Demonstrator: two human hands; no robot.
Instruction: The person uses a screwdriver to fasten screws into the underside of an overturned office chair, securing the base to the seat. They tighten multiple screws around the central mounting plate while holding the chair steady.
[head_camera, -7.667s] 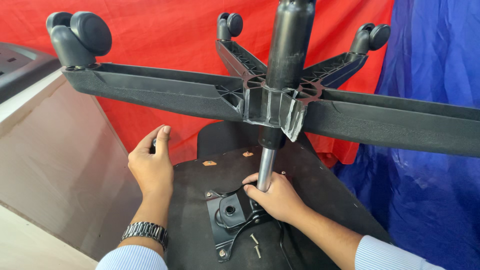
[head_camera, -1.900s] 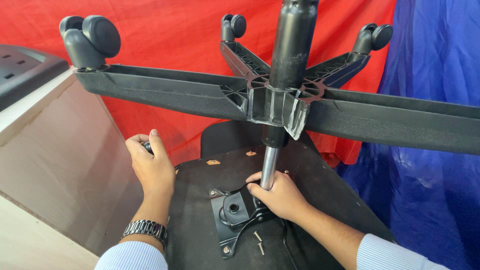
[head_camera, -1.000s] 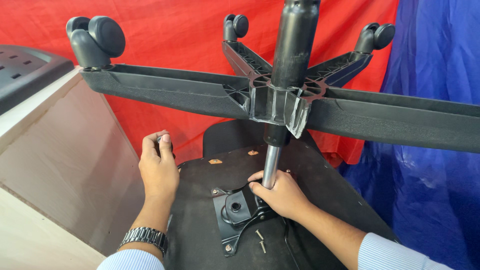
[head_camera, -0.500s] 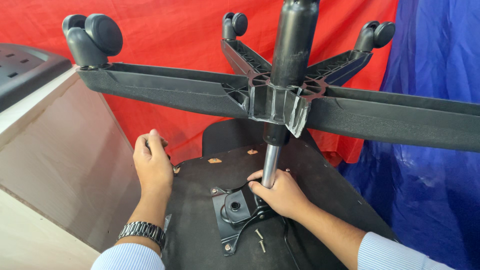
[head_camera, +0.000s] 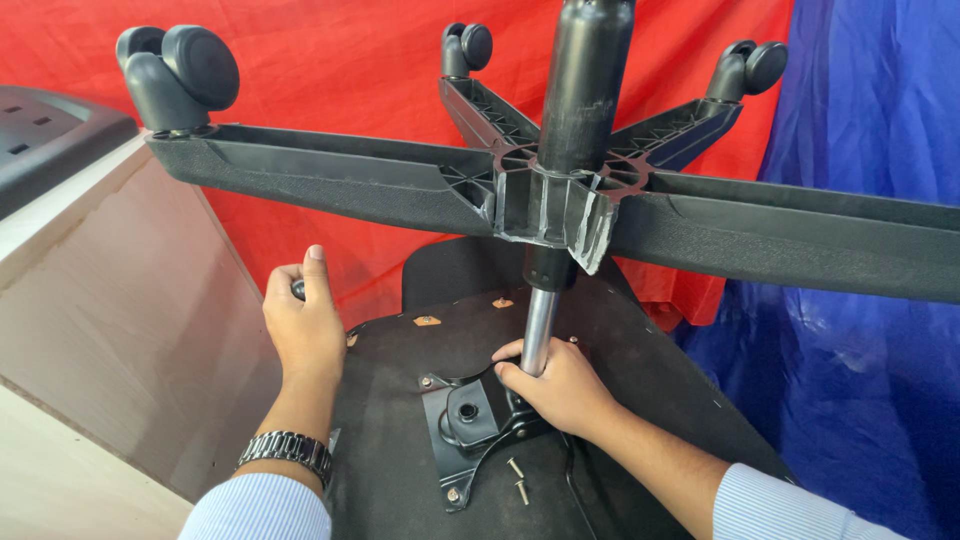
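An upturned office chair lies before me, its black seat underside (head_camera: 640, 370) facing up. The black star base (head_camera: 340, 180) with castor wheels (head_camera: 185, 75) spreads overhead on a chrome gas column (head_camera: 538, 330). My right hand (head_camera: 560, 385) wraps the foot of that column, beside the black metal mechanism plate (head_camera: 470, 420). My left hand (head_camera: 303, 325) is closed on a small dark knob or lever at the seat's left edge, thumb pointing up. A metal watch sits on my left wrist.
Two loose screws (head_camera: 517, 478) lie on the seat underside near the plate. A brown board (head_camera: 120, 330) leans at the left, with a dark plastic part (head_camera: 45, 130) above it. Red cloth (head_camera: 330, 90) hangs behind and blue cloth (head_camera: 870, 330) at the right.
My left hand has shifted along the seat's left edge and closed around the small dark part, thumb now raised. My right hand has stayed on the column's foot.
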